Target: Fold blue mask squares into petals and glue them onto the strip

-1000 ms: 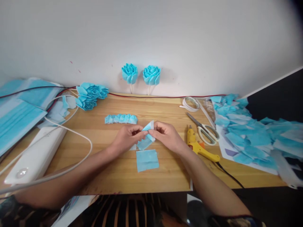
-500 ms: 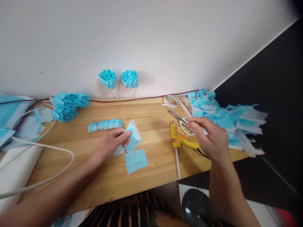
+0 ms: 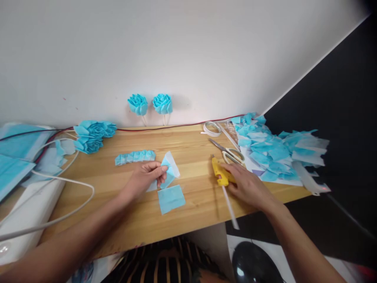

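Between the thumb and fingers of my left hand [image 3: 150, 175] is a folded piece of light blue fabric [image 3: 169, 167] with a white edge. A flat blue fabric square [image 3: 171, 199] lies on the table just below it. My right hand [image 3: 246, 184] is closed around the handle of a yellow glue gun [image 3: 219, 171], whose nozzle points away from me. A white glue stick [image 3: 230, 208] sticks out of the gun's back end. Scissors [image 3: 226, 151] with white handles rest just beyond the gun. Behind my left hand lies a row of folded blue pieces [image 3: 135, 157].
Two blue fabric flowers [image 3: 162, 104] on sticks lean against the wall. More blue flowers [image 3: 91, 135] lie at the left, near a white cable [image 3: 88, 186] and power strip [image 3: 35, 220]. A tape roll [image 3: 212, 129] sits at the back. Crumpled blue pieces [image 3: 271, 151] are heaped at the right.
My right hand has come down from above the scissors and taken hold of the glue gun's handle. The scissors now lie uncovered. My left hand still pinches the folded piece.
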A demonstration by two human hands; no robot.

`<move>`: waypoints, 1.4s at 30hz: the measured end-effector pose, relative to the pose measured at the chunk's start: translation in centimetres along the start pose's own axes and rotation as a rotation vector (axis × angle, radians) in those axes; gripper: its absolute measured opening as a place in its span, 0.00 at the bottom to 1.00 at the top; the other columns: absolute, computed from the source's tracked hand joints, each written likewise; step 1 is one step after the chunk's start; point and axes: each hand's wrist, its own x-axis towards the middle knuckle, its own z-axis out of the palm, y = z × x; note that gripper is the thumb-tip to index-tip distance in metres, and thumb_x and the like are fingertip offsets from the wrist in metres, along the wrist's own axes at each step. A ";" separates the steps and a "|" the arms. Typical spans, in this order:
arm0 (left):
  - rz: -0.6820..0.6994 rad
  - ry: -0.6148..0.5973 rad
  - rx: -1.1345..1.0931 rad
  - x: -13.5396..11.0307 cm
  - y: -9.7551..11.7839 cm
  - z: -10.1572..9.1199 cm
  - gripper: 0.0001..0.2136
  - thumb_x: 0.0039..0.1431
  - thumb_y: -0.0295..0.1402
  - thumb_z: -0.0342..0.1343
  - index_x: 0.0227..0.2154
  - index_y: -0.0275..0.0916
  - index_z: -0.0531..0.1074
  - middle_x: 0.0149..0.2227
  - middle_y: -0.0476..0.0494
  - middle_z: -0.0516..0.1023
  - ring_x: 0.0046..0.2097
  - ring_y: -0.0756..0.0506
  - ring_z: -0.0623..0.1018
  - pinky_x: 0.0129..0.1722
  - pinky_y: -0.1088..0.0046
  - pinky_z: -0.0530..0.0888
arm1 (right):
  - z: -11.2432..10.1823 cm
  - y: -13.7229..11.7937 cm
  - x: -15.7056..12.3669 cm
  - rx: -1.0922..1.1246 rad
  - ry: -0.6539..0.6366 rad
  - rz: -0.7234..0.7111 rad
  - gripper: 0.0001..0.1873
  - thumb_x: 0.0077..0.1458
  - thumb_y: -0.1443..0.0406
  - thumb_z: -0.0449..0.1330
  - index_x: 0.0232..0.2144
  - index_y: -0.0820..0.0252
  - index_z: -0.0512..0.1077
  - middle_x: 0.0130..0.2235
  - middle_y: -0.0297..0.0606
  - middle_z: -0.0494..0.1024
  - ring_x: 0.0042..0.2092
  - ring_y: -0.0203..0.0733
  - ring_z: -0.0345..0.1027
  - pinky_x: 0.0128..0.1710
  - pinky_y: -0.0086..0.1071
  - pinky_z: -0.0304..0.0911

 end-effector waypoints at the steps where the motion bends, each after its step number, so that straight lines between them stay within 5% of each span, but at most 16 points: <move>1: -0.008 -0.010 -0.007 0.0 0.0 0.0 0.17 0.56 0.44 0.60 0.20 0.37 0.72 0.20 0.51 0.73 0.21 0.53 0.70 0.25 0.76 0.68 | -0.5 -0.3 0.0 0.087 0.024 0.046 0.29 0.53 0.69 0.58 0.58 0.58 0.66 0.54 0.48 0.75 0.55 0.55 0.71 0.52 0.49 0.69; 4: -0.036 -0.027 -0.007 0.0 0.1 0.2 0.17 0.54 0.45 0.61 0.20 0.36 0.72 0.20 0.51 0.73 0.21 0.53 0.70 0.24 0.76 0.67 | -1.6 -2.3 -0.2 0.489 0.161 0.267 0.27 0.57 0.61 0.59 0.59 0.56 0.65 0.48 0.45 0.78 0.39 0.45 0.75 0.36 0.37 0.72; 6: -0.051 -0.034 -0.004 -0.1 0.3 0.3 0.17 0.54 0.45 0.62 0.20 0.36 0.72 0.20 0.51 0.73 0.21 0.53 0.70 0.25 0.77 0.67 | -1.7 -4.5 -0.1 0.795 0.198 0.358 0.26 0.60 0.56 0.56 0.59 0.57 0.65 0.40 0.41 0.78 0.25 0.35 0.67 0.23 0.31 0.65; 11: -0.077 -0.078 -0.013 -0.3 0.7 0.3 0.17 0.53 0.45 0.62 0.19 0.37 0.72 0.20 0.51 0.73 0.22 0.53 0.69 0.26 0.76 0.68 | -0.3 -9.2 0.9 1.236 0.095 0.343 0.30 0.59 0.50 0.55 0.57 0.60 0.68 0.37 0.42 0.77 0.20 0.31 0.57 0.17 0.30 0.54; 19: -0.108 -0.111 -0.028 -0.4 0.6 0.3 0.16 0.51 0.44 0.63 0.20 0.36 0.72 0.21 0.51 0.72 0.23 0.54 0.68 0.25 0.77 0.67 | 1.3 -10.4 2.2 1.347 -0.025 0.302 0.28 0.58 0.47 0.59 0.54 0.58 0.72 0.33 0.37 0.71 0.28 0.36 0.62 0.19 0.27 0.57; 42: -0.122 -0.107 0.007 -0.4 0.6 0.3 0.16 0.50 0.45 0.63 0.20 0.37 0.72 0.20 0.50 0.72 0.22 0.53 0.69 0.25 0.77 0.68 | 1.1 -10.5 2.4 1.258 -0.132 0.354 0.33 0.58 0.57 0.58 0.63 0.60 0.63 0.28 0.31 0.70 0.22 0.31 0.57 0.21 0.27 0.57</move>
